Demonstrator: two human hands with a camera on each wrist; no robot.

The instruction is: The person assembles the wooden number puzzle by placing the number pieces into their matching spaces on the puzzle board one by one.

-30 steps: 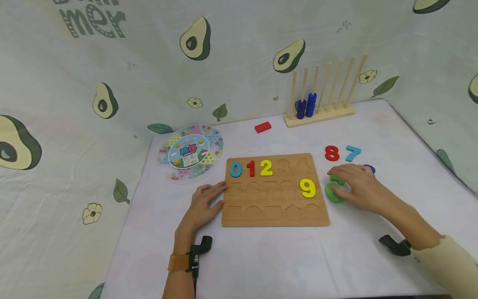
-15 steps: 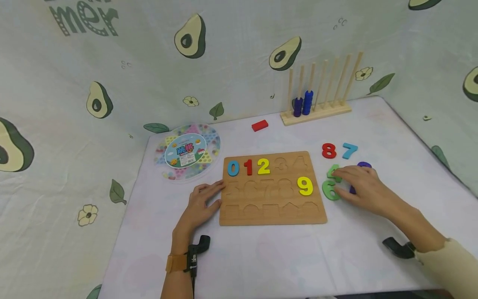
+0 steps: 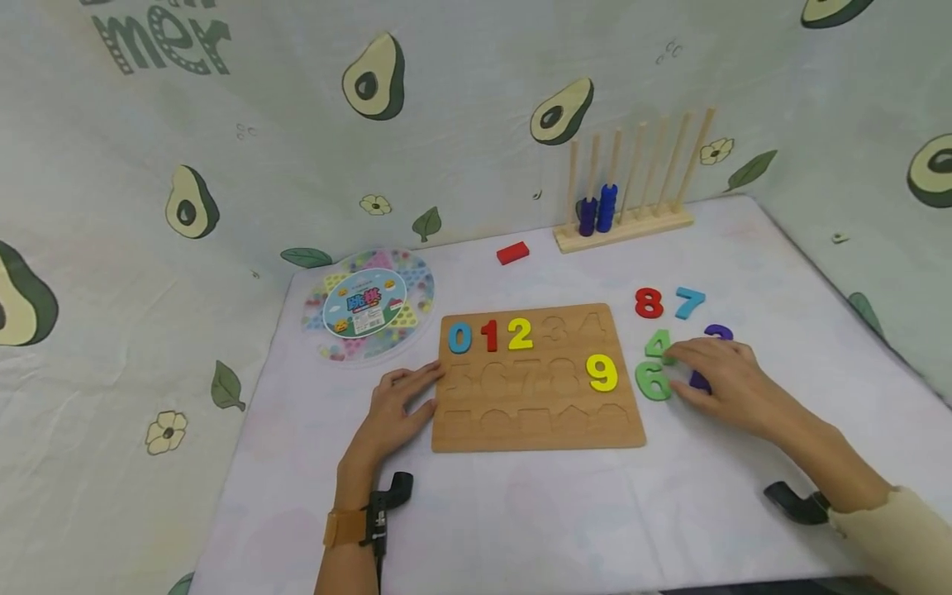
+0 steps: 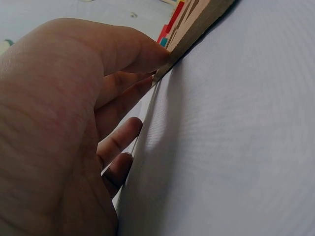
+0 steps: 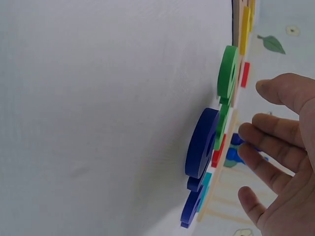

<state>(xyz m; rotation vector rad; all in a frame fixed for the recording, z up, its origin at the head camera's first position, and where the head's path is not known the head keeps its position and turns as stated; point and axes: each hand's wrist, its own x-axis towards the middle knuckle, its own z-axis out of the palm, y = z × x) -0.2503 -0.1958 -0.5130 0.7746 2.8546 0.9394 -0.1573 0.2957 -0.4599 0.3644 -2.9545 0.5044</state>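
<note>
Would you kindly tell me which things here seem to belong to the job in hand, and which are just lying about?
Likely part of the job:
- number board, touched by the left hand
- on it: blue 0, red 1, yellow 2, yellow 9
- loose, right: green 4, green 6, red 8, blue 7, purple pieces

Apparently just lying about:
- red block
- peg rack
- round game package

Just beside the right hand [image 3: 725, 382]: a light-green numeral 4 [image 3: 658, 354], a light-green numeral 6 [image 3: 643, 380] and two dark-purple numerals [image 3: 700, 382]. Beyond it: a red numeral 8 [image 3: 649, 302] and a light-blue numeral 7 [image 3: 692, 302]. Between both hands, a tan wooden board [image 3: 535, 398] carries blue 0 [image 3: 452, 339], red 1 [image 3: 490, 337], yellow 2 [image 3: 521, 336], yellow 9 [image 3: 613, 373].
</note>
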